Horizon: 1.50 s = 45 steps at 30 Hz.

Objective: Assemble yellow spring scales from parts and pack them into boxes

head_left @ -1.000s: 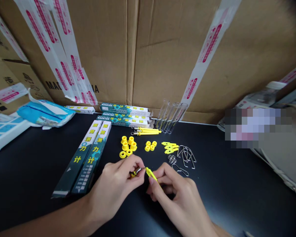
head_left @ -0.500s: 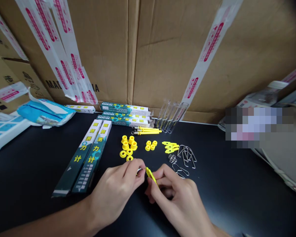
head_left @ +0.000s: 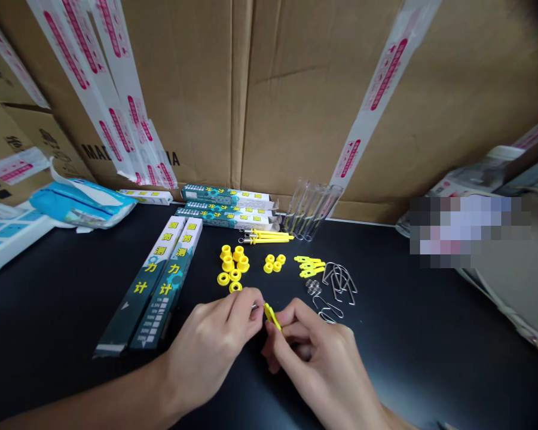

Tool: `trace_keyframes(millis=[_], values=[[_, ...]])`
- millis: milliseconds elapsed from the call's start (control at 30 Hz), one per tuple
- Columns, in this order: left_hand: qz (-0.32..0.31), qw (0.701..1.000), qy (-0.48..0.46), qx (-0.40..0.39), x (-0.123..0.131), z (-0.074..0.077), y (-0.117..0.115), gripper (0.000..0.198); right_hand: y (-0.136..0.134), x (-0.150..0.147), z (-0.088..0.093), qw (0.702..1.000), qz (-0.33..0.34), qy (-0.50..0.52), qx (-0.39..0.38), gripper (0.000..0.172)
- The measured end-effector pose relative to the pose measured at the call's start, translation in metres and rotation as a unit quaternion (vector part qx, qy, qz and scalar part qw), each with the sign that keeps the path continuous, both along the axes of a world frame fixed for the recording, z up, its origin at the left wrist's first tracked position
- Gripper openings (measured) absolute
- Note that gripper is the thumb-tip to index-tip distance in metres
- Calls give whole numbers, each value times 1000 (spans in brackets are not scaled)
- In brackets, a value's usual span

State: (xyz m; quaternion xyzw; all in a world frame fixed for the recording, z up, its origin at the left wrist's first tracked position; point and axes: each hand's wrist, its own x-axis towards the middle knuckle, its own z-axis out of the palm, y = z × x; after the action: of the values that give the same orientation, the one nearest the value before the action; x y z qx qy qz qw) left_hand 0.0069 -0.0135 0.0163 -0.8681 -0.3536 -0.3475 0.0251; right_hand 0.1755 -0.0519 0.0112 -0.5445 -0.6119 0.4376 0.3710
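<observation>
My left hand is closed in a pinch on a small metal piece, mostly hidden by the fingers. Against its fingertips is the end of a flat yellow plastic piece, which my right hand grips between thumb and fingers. Similar yellow plastic pieces lie just beyond my right hand, beside small coiled springs and bent metal wire hooks. Beyond my left hand are several yellow flanged caps and yellow rings. Smaller yellow caps form a group in the middle.
Yellow rods with springs lie behind the caps, near upright clear tubes. Printed narrow boxes lie at left and more boxes at the back. A blue packet, a bottle and a cardboard wall surround the black table.
Both hands stay almost in place at the same pinch. The yellow piece in my right hand has shifted very slightly; the loose parts on the table lie as before.
</observation>
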Motion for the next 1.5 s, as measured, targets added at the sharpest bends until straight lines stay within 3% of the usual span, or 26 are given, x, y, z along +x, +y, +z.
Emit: trace_keyframes(millis=[600, 867, 1067, 1200, 1300, 1500], values=[[-13, 999, 4, -31, -2, -2, 2, 37, 2, -3, -9, 1000, -13, 21, 0, 19], [-15, 999, 22, -45, -2, -5, 3, 35, 4, -4, -5, 999, -8, 30, -30, 18], [-30, 997, 6, -66, 0, 1, -2, 34, 9, 1, 3, 1000, -10, 22, -15, 19], [-38, 995, -33, -85, 0, 1, -3, 26, 11, 9, 2, 998, -3, 59, -3, 19], [-24, 986, -98, -135, -1, -1, 0, 6, 15, 13, 0, 994, 6, 103, -22, 26], [-16, 941, -226, -252, 2, 3, 5, 25, 22, 15, 1, 987, 53, 142, -45, 28]])
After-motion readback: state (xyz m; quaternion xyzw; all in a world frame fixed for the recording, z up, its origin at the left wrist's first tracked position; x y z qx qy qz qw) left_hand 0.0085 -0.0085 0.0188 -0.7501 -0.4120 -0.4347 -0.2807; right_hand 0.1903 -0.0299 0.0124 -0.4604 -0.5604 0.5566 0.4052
